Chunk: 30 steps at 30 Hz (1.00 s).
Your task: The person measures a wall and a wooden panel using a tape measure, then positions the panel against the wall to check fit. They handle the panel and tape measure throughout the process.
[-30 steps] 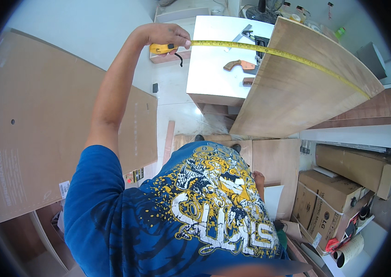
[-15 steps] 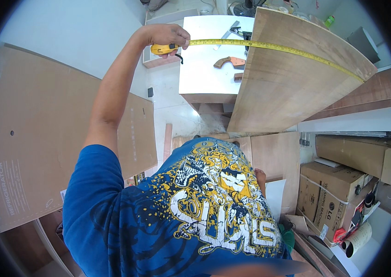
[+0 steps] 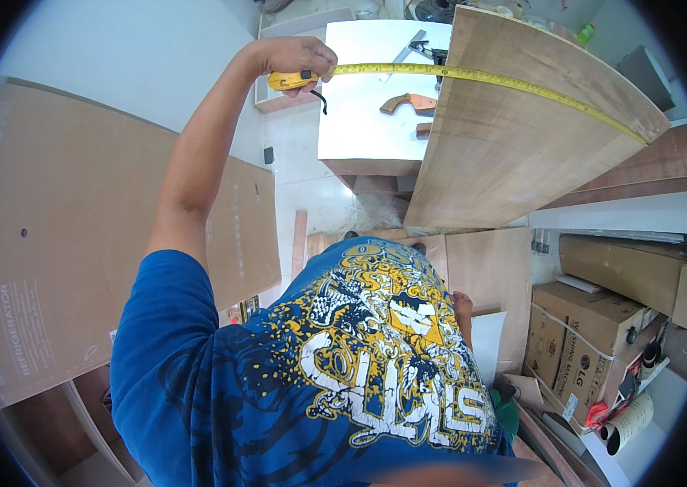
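My left hand (image 3: 299, 58) is raised at the upper left, its fingers wrapped round a yellow tape measure (image 3: 289, 80) with a dark strap hanging from it. The drawn-out yellow blade (image 3: 514, 81) runs right, past the white tabletop (image 3: 352, 134) and over the face of a large plywood board (image 3: 490, 154), ending near its right edge. Low beside my shirt on the right, my right hand (image 3: 462, 304) shows only in part; its fingers are too hidden to read. A hand saw (image 3: 408, 103) with a wooden handle lies on the tabletop, near a metal square (image 3: 404, 53) and a black clamp (image 3: 429, 51).
A large flat cardboard sheet (image 3: 108, 211) leans along the left side. Cardboard boxes (image 3: 579, 333) are stacked at the right, with a paper roll (image 3: 629, 422) beside them. Plywood sheets (image 3: 490, 264) lie on the floor ahead, and a wood strip (image 3: 300, 243) lies left of them.
The view has shifted slightly, so most things sit a little to the right. My left hand still grips the tape measure, and the blade stays stretched across the board.
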{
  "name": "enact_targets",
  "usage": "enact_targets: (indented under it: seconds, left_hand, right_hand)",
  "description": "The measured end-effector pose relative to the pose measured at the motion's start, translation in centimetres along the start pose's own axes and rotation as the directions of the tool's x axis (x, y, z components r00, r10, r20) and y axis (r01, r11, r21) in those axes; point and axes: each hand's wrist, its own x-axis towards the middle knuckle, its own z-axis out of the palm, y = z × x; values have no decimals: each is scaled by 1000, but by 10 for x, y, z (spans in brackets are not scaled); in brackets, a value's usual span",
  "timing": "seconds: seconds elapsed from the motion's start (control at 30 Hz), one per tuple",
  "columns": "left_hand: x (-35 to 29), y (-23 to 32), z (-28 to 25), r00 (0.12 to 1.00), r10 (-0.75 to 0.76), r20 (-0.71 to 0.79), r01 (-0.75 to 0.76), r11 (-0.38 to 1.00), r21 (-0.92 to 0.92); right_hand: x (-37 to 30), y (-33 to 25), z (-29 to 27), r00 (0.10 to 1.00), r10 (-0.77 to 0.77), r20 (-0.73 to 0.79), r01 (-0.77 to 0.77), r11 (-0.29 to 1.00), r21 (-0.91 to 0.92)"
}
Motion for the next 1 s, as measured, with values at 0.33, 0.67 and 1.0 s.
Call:
enact_targets:
  seconds: [0.33, 0.67, 1.0]
  left_hand:
    - [-3, 11, 3, 999, 19, -26, -19, 1000, -11]
    - [0, 4, 2, 998, 66, -14, -67, 997, -35]
    - [-1, 18, 2, 999, 43, 10, -43, 999, 23]
  right_hand:
    - [-5, 1, 4, 1000, 25, 6, -25, 998, -63]
    - [-13, -5, 5, 1000, 12, 1, -12, 994, -105]
    - [-16, -3, 2, 1000, 5, -1, -5, 1000, 15]
